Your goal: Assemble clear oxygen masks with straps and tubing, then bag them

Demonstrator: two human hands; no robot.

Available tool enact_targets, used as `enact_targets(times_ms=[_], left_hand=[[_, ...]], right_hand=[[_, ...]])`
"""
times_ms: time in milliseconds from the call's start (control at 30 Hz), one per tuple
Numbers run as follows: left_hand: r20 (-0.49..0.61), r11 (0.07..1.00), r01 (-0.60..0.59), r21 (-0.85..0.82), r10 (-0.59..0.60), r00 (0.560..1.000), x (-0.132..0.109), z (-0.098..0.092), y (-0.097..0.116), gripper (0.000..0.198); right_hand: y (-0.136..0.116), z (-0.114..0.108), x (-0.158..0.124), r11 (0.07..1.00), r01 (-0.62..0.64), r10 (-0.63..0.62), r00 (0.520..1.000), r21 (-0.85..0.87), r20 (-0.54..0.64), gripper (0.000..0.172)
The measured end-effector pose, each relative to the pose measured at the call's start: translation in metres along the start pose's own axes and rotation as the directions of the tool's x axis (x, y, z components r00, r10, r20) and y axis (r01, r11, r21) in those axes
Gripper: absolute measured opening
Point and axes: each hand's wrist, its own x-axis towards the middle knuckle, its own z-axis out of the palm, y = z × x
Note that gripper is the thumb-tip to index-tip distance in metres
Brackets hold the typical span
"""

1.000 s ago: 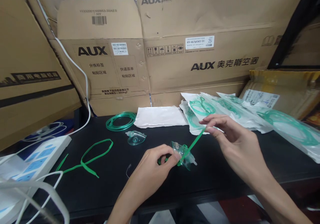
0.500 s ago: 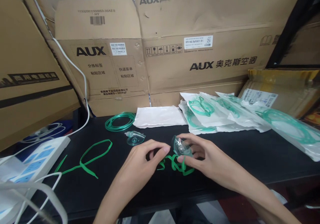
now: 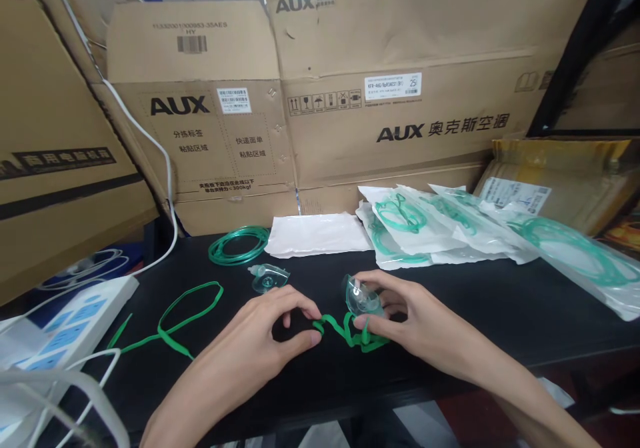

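Note:
My right hand (image 3: pixel 405 305) is closed around a small clear oxygen mask (image 3: pixel 361 298), its thumb at the lower edge and its fingers behind. A crumpled green elastic strap (image 3: pixel 367 345) hangs in loops under the mask and trails to the left. At that trailing end, the thumb and index finger of my left hand (image 3: pixel 277 328) pinch the strap. Another clear mask (image 3: pixel 269 279) lies on the black table just beyond my left hand. A separate green strap (image 3: pixel 193 311) rests in a loose loop farther left.
Behind the hands are a coil of green tubing (image 3: pixel 239 245), a white paper pouch (image 3: pixel 320 233) and several packed tubing sets (image 3: pixel 415 225). Cardboard boxes (image 3: pixel 330 135) wall the back. A white power strip (image 3: pixel 75 331) with cables sits at left on the black table (image 3: pixel 240 408).
My left hand has moved left and slightly down, and its fingertips now meet the end of the green strap. The right hand keeps the mask in nearly the same place.

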Motion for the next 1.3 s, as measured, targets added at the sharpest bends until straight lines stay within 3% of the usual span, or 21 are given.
enact_targets(times_ms=[200,500,800,900,967,1033,1133,1300], left_hand=[[0.019,0.998,-0.061,-0.002,0.061,0.998,0.009,0.009,-0.010,0.012],[0.039,0.999,-0.022,0.032,0.021,0.999,0.015,0.014,-0.007,0.012],[0.054,0.976,-0.047,-0.211,0.060,0.997,0.000,-0.014,-0.009,0.021],[-0.076,0.926,-0.041,-0.374,0.013,0.997,-0.003,-0.022,-0.015,0.023],[-0.230,0.881,-0.069,-0.469,-0.047,0.972,-0.002,-0.022,-0.015,0.022],[-0.309,0.870,-0.069,-0.488,-0.099,0.946,0.000,-0.018,-0.012,0.024],[-0.283,0.904,-0.044,-0.424,-0.086,0.955,0.005,-0.008,0.000,0.027],[-0.296,0.926,-0.079,-0.369,-0.036,0.955,0.012,0.011,0.014,0.017]], right_hand=[[0.001,0.000,0.000,1.000,0.008,-0.008,1.000,0.019,0.000,0.050],[0.003,-0.001,0.002,1.000,-0.012,0.012,1.000,-0.012,0.013,0.052],[0.008,-0.013,0.007,0.999,0.028,-0.028,1.000,0.019,0.000,0.043],[0.011,-0.018,0.008,0.997,0.053,-0.051,0.998,0.052,-0.029,0.033],[0.011,-0.021,0.009,0.993,0.062,-0.059,0.998,0.099,-0.028,0.030],[0.008,-0.022,0.008,0.983,0.080,-0.079,0.997,0.163,-0.009,0.031],[0.001,-0.021,0.005,0.954,0.114,-0.129,0.991,0.278,0.037,0.034],[-0.012,-0.016,0.001,0.899,0.135,-0.184,0.980,0.418,0.079,0.036]])
